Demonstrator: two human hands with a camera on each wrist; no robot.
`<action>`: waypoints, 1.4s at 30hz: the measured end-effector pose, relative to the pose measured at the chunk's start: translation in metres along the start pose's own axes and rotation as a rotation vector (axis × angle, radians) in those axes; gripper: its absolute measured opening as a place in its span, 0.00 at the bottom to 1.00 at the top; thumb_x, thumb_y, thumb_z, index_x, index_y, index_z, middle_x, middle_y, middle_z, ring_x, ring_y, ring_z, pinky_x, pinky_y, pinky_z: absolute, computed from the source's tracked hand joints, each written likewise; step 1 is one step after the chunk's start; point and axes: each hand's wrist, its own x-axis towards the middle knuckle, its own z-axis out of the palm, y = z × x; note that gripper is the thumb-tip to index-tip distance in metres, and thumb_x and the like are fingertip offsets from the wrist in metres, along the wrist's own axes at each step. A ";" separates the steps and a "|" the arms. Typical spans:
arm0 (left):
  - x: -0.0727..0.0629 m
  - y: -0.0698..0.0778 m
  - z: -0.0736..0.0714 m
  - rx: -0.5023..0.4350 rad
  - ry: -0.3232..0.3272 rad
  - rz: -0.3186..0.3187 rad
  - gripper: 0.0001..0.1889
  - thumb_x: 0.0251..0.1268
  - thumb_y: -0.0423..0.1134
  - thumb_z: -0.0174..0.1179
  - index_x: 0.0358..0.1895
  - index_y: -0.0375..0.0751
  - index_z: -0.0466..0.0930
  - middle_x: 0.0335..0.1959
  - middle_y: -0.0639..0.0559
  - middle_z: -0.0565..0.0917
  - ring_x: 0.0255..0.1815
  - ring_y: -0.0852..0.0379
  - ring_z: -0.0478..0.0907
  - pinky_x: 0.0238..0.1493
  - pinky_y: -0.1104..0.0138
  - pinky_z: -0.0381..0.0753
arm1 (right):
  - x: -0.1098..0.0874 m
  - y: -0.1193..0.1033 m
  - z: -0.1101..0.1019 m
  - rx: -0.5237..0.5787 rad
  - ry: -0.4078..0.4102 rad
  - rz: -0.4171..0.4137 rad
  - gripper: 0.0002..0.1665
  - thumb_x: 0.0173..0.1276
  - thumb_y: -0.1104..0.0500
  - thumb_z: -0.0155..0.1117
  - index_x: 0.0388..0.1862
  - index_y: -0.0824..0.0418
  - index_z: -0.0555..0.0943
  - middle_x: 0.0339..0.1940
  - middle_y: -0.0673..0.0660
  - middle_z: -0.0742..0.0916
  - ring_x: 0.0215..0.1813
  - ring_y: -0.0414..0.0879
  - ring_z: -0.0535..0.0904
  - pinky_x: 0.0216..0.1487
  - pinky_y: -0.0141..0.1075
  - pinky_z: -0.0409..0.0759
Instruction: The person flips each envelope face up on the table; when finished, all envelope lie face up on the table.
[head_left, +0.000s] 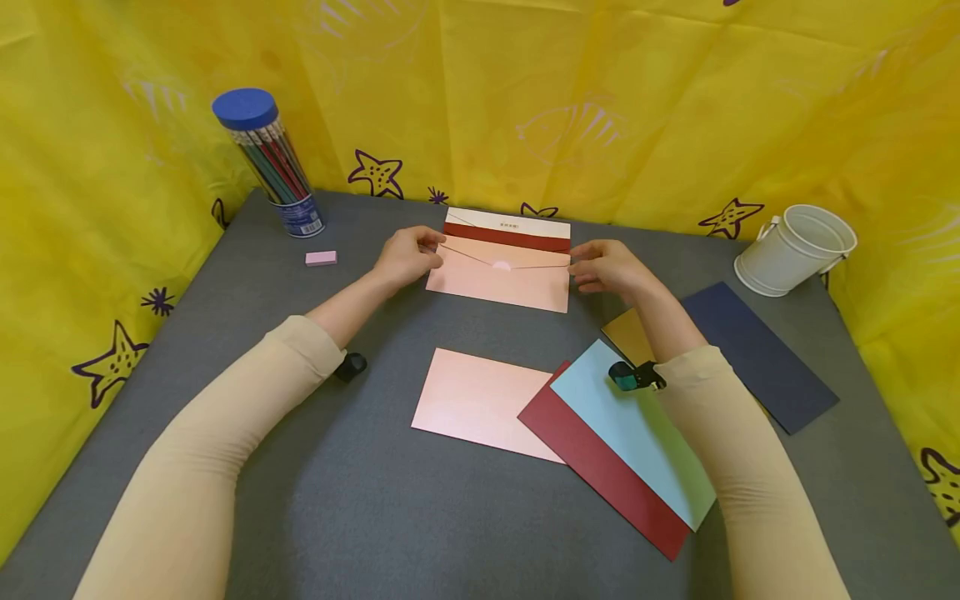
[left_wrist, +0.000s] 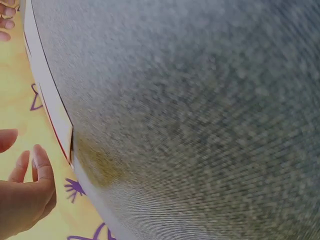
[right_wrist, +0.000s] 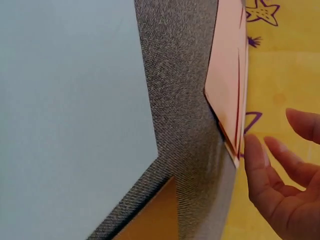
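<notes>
At the back of the table a pink envelope [head_left: 498,287] with a pointed flap lies over a red envelope [head_left: 506,242], and a white envelope [head_left: 543,224] shows behind both. My left hand [head_left: 408,258] is at the stack's left edge, its thumb and fingers apart in the left wrist view. Opposite it, at the right edge, is my right hand [head_left: 611,268]. In the right wrist view its fingertips [right_wrist: 253,147] come right up to the envelopes' edge, with the thumb held away. Both hands have loosely bent fingers and no envelope between them.
Nearer me lie a second pink envelope [head_left: 480,404], another red one [head_left: 600,458], a light blue one [head_left: 630,433], a gold one [head_left: 626,329] and a navy one [head_left: 757,358]. A pencil tub [head_left: 273,162], a pink eraser [head_left: 321,258] and a white bucket [head_left: 787,254] stand around.
</notes>
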 end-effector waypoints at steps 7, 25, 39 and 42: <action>-0.017 0.009 0.006 0.055 -0.149 0.132 0.21 0.60 0.32 0.62 0.58 0.36 0.79 0.56 0.38 0.82 0.54 0.46 0.79 0.55 0.59 0.78 | -0.009 -0.002 0.005 -0.055 -0.051 -0.088 0.27 0.73 0.60 0.57 0.68 0.69 0.69 0.59 0.67 0.77 0.57 0.58 0.78 0.61 0.44 0.83; -0.057 0.014 0.043 0.248 -0.618 0.417 0.20 0.52 0.34 0.72 0.51 0.39 0.84 0.50 0.46 0.86 0.48 0.53 0.81 0.54 0.64 0.81 | -0.027 -0.005 0.039 -0.202 -0.352 -0.211 0.20 0.69 0.62 0.62 0.59 0.67 0.77 0.45 0.59 0.85 0.47 0.52 0.81 0.48 0.32 0.82; -0.065 0.016 0.057 0.380 -0.586 0.468 0.21 0.41 0.38 0.79 0.43 0.43 0.85 0.39 0.48 0.81 0.40 0.56 0.76 0.45 0.70 0.75 | -0.034 -0.009 0.072 -0.387 -0.477 -0.259 0.17 0.60 0.60 0.72 0.48 0.63 0.83 0.37 0.56 0.89 0.37 0.39 0.81 0.40 0.31 0.79; -0.065 0.016 0.059 0.413 -0.578 0.461 0.19 0.41 0.39 0.80 0.38 0.43 0.84 0.37 0.48 0.78 0.39 0.56 0.74 0.42 0.70 0.73 | -0.034 -0.007 0.077 -0.446 -0.475 -0.276 0.17 0.57 0.58 0.75 0.45 0.61 0.84 0.35 0.53 0.89 0.36 0.39 0.81 0.39 0.30 0.79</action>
